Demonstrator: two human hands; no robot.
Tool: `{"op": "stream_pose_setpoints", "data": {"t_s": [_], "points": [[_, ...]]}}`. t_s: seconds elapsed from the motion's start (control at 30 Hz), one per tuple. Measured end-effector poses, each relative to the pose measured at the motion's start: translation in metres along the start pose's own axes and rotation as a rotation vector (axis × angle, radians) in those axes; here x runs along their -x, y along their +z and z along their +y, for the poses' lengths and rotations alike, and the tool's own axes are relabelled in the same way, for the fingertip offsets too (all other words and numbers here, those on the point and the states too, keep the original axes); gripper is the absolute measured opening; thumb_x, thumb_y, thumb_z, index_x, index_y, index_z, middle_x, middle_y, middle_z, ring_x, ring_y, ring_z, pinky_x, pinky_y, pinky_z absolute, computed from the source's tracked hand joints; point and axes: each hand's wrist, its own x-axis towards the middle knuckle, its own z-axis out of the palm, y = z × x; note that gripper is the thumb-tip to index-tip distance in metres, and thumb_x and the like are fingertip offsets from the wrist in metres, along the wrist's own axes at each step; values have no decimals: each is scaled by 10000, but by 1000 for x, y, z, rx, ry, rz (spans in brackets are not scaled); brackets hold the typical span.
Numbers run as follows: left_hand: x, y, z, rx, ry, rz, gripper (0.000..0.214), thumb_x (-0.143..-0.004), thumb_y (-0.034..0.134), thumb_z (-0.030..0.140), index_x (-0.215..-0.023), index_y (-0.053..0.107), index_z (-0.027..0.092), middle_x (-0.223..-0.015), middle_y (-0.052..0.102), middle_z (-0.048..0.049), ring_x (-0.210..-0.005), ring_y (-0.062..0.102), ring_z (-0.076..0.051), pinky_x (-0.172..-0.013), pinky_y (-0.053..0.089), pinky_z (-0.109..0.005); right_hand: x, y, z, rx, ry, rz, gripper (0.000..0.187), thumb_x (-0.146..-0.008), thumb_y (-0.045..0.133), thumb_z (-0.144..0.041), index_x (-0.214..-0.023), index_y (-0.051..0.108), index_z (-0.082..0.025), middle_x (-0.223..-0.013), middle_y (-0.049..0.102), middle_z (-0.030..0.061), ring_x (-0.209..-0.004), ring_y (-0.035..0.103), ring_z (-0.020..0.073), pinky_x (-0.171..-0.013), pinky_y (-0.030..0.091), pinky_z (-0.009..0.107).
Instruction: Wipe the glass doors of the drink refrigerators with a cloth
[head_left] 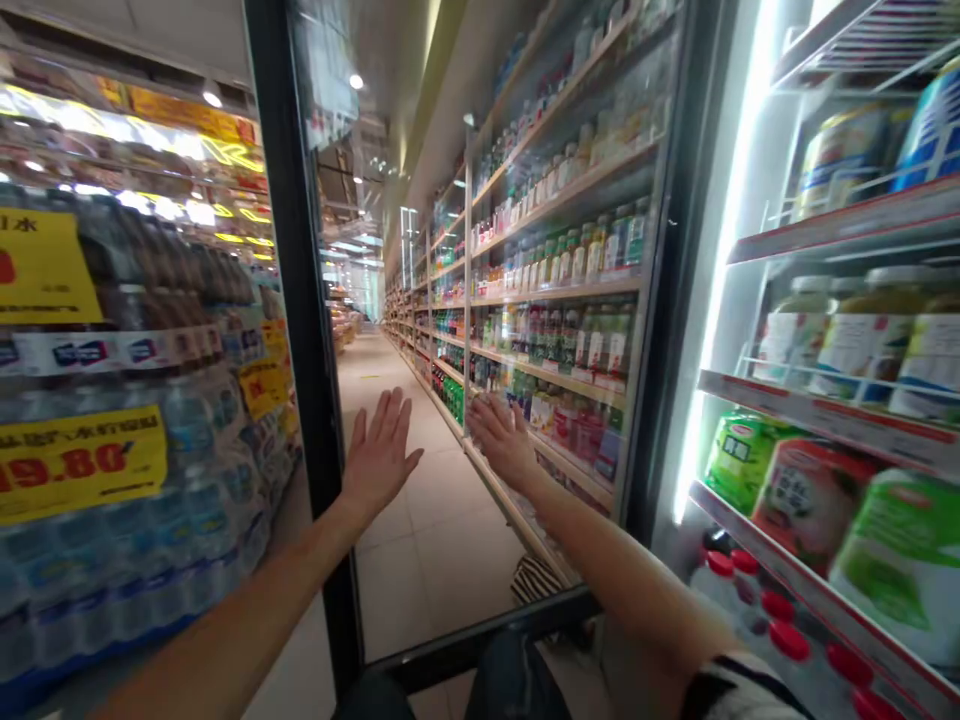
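Note:
An open glass fridge door (300, 300) with a black frame stands straight ahead of me. My left hand (381, 450) is stretched out toward the left part of the pane, fingers extended and palm facing away. To its right, my right hand (501, 438) is also spread out before the glass. Neither hand holds anything. Both look very near or against the pane; I cannot tell whether they touch it. Bottle shelves and the aisle floor show in the glass between and around the hands.
At right, the lit fridge holds bottles (862, 335), green and red packs (814, 485) and red-capped bottles (787, 640) on shelves. Stacked bottled drinks (150, 540) with yellow price signs (82, 465) line the left. My knees (517, 680) are close to the door's bottom edge.

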Motion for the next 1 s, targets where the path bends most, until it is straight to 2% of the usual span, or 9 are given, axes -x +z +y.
{"op": "stream_pose_setpoints", "data": {"t_s": [0.1,0.17,0.33,0.5,0.7,0.77,0.9,1.0], "points": [[3,1,3,2,-12,-10,731,-804,517,380,-1402,223,81,-1472,202,-150,-1381,122,-258,-1118,99,-465,-9,1,-2,-6,126,40,408,-893,437,-233,-1300,448,-258,-1391,424,64,-1351,227,211,-1100,53,477],[5,1,4,1,-8,-26,746,-802,520,375,-1410,196,89,-1476,189,-149,-1382,114,-256,-1117,106,-468,-5,3,-8,-15,154,29,417,-891,430,-214,-1307,440,-251,-1396,415,74,-1355,216,216,-1094,75,488],[10,-2,4,-13,10,-67,752,-788,539,358,-1410,204,99,-1472,201,-146,-1380,124,-255,-1119,105,-469,12,2,-11,-18,14,-29,423,-874,447,-188,-1289,456,-271,-1369,455,32,-1343,243,200,-1103,57,478],[15,0,7,-46,-4,-68,693,-794,529,354,-1379,287,73,-1465,213,-145,-1377,139,-248,-1119,131,-448,1,-1,2,32,251,43,445,-874,429,-198,-1316,433,-251,-1411,389,81,-1352,221,228,-1085,116,493],[20,3,7,-79,7,-70,663,-794,528,356,-1367,323,94,-1460,239,-131,-1372,168,-241,-1119,150,-441,41,4,-3,33,99,11,421,-853,450,-160,-1261,486,-258,-1339,483,62,-1336,255,205,-1087,128,480],[20,4,6,-83,12,-62,660,-799,520,366,-1369,321,97,-1457,251,-133,-1373,164,-240,-1118,160,-439,36,5,3,44,121,28,420,-854,452,-170,-1263,484,-260,-1348,471,68,-1336,257,207,-1085,127,483],[22,4,7,-104,9,-54,668,-803,513,372,-1375,307,94,-1459,246,-132,-1376,149,-240,-1116,164,-443,19,2,10,86,269,86,407,-880,421,-217,-1283,471,-233,-1378,430,101,-1341,247,231,-1073,147,484],[24,5,6,-121,32,-66,657,-805,505,376,-1372,316,102,-1460,246,-126,-1376,153,-238,-1116,164,-443,31,2,5,84,224,71,389,-879,421,-211,-1260,494,-230,-1349,467,93,-1336,258,222,-1077,149,466]]}}
